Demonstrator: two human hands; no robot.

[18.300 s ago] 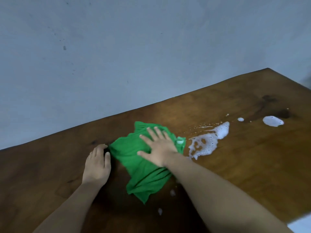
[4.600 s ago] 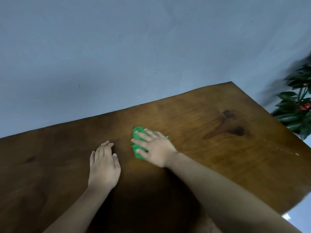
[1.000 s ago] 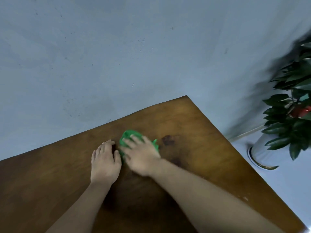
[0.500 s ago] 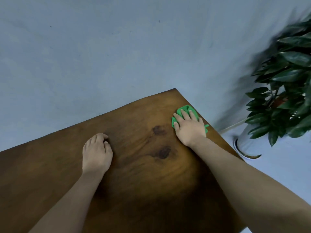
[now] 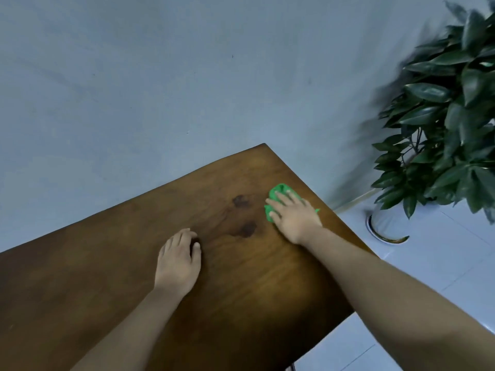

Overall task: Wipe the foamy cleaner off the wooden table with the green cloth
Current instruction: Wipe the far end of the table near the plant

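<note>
Green cloth (image 5: pixel 281 189) is bunched small, just right of the dark knot marks (image 5: pixel 247 228) & near the tabletop's (image 5: pixel 107 263) right edge. Our right hand (image 5: pixel 294 216) presses it flat, fingers (image 5: pixel 284 200) straight & spread, not curled round it. Left hand (image 5: pixel 178 261) rests on the wood left of the knots & nearer us, fingers loosely bent, holding nothing.

A sec ago the cloth sat left of the knots beside the left hand; it's since swept across them. The white foam seen earlier is gone, so we judge the wipe nearly done, prob. a last pass.

Hard to tell: most of the cloth hides under the palm. Thin wet film vs. wood sheen we can't separate. The tabletop left of the knots is cut off. The plant (image 5: pixel 442 124), far right of the knots, is blurred.
</note>
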